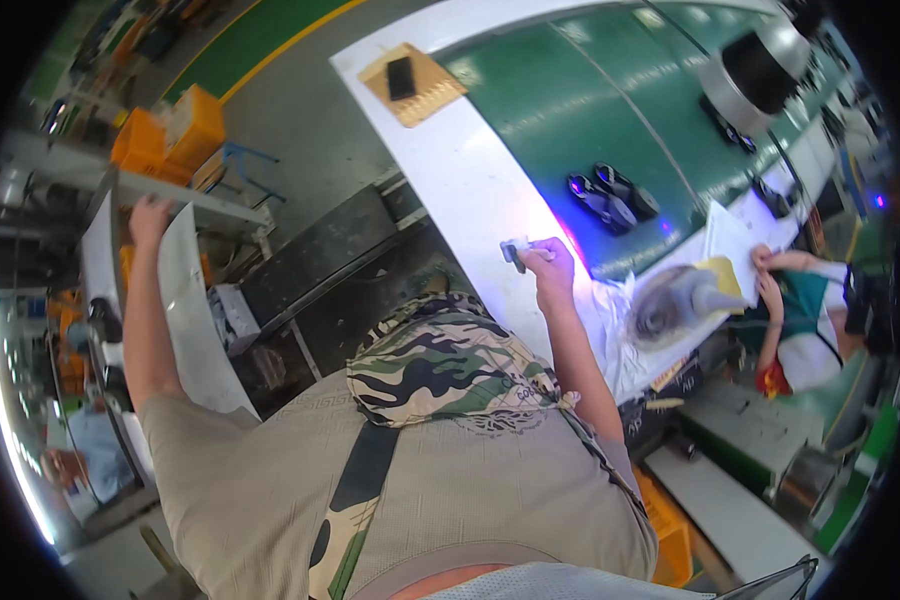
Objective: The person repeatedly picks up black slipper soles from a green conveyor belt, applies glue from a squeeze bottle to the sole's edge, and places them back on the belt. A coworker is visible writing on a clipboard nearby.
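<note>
Right hand pinches a small grey piece between thumb and fingers, just above the white worktop. Off to the other side, the left hand reaches out beside a pale panel; its fingers are too small to tell whether they grip anything.

That fingertip hold is probably the weak point: if the thumb relaxes or the wrist turns, the piece could slip out, land on the worktop or skip over the edge into the dark gap below (a hard place to spot something so little). With the hands spread so far apart, attention may be split, and the right forearm could catch the crumpled white plastic next to it.

As for looks, the piece is blocky, mostly grey, with a darker patch and a paler part near the fingers; finer detail is blurred.

Farther on, dark shoes lie on the green belt; a piece flicked that way might land among them.
</note>
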A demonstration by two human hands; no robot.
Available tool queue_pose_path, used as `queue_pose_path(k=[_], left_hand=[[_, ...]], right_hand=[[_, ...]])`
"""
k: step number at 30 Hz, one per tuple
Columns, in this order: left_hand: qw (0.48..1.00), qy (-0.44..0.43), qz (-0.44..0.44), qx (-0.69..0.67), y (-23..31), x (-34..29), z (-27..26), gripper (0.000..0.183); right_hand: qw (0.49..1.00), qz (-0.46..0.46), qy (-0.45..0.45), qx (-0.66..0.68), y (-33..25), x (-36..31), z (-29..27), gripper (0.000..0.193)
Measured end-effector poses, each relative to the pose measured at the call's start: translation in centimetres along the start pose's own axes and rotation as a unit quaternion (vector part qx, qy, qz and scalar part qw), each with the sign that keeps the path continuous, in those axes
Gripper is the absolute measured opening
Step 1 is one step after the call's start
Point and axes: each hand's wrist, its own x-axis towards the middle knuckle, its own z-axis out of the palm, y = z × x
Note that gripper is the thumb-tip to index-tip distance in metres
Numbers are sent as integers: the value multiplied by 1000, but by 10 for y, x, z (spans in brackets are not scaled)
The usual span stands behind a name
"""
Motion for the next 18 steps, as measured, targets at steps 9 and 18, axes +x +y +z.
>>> queue_pose_path(k=[9,18], left_hand=[[763,-403,396,-314,475,-162,260,57],[548,-753,336,-140,757,-344,244,75]], right_hand=[[982,-70,174,-17,-22,-26,-35,19],[875,-108,472,12,-34,-127,-52,19]])
